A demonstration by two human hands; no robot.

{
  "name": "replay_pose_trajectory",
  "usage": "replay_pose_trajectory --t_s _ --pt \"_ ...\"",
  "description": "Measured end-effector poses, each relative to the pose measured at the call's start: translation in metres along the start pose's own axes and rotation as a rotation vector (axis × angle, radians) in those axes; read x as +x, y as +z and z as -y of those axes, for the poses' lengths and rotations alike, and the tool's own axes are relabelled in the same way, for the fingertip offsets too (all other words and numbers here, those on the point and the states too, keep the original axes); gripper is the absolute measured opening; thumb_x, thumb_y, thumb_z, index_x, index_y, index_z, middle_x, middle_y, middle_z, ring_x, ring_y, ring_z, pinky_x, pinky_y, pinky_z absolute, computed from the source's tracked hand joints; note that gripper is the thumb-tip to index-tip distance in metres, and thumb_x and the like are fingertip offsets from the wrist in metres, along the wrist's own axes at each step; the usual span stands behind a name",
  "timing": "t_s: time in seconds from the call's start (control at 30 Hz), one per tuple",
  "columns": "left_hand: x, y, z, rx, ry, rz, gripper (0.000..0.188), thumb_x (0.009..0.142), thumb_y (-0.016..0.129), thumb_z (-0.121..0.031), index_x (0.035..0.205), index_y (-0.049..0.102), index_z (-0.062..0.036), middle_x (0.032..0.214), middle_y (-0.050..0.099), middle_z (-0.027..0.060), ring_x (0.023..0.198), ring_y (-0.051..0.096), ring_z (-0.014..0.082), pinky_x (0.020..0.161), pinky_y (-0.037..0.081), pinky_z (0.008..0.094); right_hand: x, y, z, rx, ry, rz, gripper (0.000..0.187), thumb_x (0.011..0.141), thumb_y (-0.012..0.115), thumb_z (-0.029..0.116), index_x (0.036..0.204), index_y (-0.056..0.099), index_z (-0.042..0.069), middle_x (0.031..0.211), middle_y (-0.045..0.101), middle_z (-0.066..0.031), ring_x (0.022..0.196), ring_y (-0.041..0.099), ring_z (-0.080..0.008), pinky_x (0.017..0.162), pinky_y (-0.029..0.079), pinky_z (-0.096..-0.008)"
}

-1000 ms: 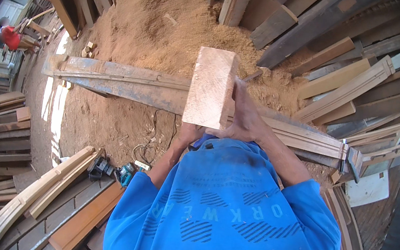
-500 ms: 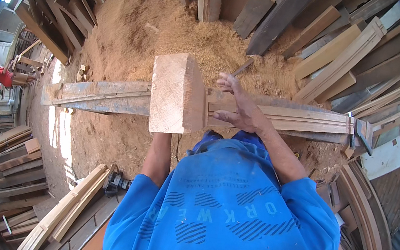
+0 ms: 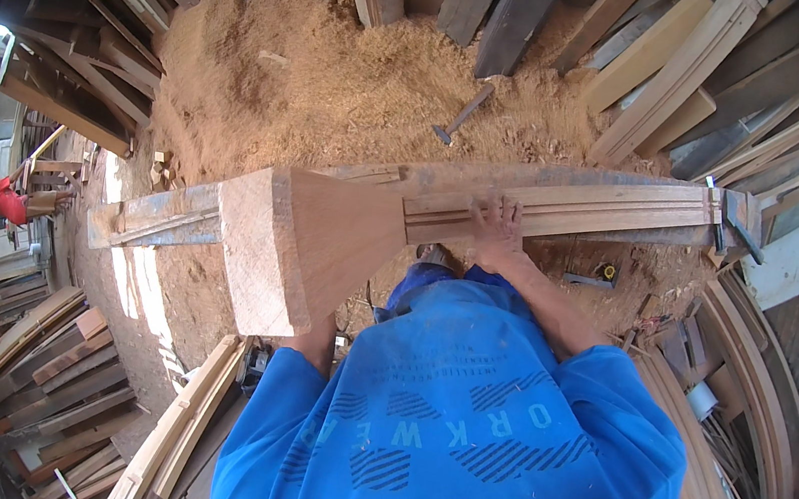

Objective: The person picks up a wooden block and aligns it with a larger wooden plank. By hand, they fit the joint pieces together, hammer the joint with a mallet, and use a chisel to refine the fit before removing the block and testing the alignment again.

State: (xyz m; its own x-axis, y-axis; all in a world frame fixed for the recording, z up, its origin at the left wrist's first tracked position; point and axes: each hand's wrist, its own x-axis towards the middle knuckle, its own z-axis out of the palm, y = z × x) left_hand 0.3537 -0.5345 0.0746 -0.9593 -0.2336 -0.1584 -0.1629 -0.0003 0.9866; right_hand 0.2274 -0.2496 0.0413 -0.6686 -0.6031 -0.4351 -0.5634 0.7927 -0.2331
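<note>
A large pale wooden block (image 3: 263, 252) with a broad sawn end leans toward me over the left part of the bench beam. My left forearm (image 3: 315, 341) goes in under its near side, and the block hides that hand and its fingers. On a long grooved wooden board (image 3: 617, 208) lying along the beam rests my right hand (image 3: 496, 234), palm down with fingers stretched out. The board's left end lies beside the block's right edge. Dark metal clamp-like pieces (image 3: 745, 234) sit at the board's right end.
The worn bench beam (image 3: 157, 213) crosses from left to right. Beyond it, a hammer-like tool (image 3: 462, 114) lies on heaped sawdust (image 3: 322, 68). Planks (image 3: 664, 82) lean all around, with more stacked (image 3: 65, 377) at the lower left. A person in red (image 3: 8, 198) is far left.
The block has swung left and tilted toward me, showing more of its long side. My right hand has come down from the air onto the grooved board.
</note>
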Motion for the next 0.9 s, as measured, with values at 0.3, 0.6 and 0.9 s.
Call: replay_pose_trajectory --t_s 0.3,0.6,0.9 --pt "-0.018 -0.004 -0.001 0.348 -0.114 0.099 0.05 0.097 0.061 -0.044 0.122 0.063 -0.0008 0.123 0.064 0.0201 0.117 0.061 0.0283 0.096 0.053 0.0414 0.009 0.032 -0.003 -0.065 0.057 -0.07 0.095 0.081 0.067 0.026 0.162 0.018 0.017 0.163 0.012 -0.0274 0.146 0.019 -0.0541 0.119 0.014 -0.0659" --pt "-0.013 -0.006 0.001 0.489 -0.127 0.21 0.052 0.095 0.063 -0.045 0.122 0.063 -0.0007 0.122 0.065 0.0192 0.116 0.061 0.0277 0.096 0.053 0.0411 0.012 0.039 0.004 -0.022 0.144 -0.107 0.08 0.09 0.058 0.029 0.161 0.022 0.021 0.164 0.013 -0.0229 0.148 0.016 -0.0507 0.119 0.01 -0.0662" --pt "-0.012 -0.012 0.003 0.559 -0.123 0.282 0.054 0.093 0.066 -0.046 0.121 0.063 -0.0007 0.121 0.065 0.0183 0.116 0.061 0.0271 0.096 0.053 0.0407 0.013 0.047 0.003 -0.083 0.143 -0.195 0.082 0.087 0.059 0.031 0.161 0.023 0.021 0.163 0.017 -0.0219 0.147 0.019 -0.0502 0.119 0.011 -0.0663"
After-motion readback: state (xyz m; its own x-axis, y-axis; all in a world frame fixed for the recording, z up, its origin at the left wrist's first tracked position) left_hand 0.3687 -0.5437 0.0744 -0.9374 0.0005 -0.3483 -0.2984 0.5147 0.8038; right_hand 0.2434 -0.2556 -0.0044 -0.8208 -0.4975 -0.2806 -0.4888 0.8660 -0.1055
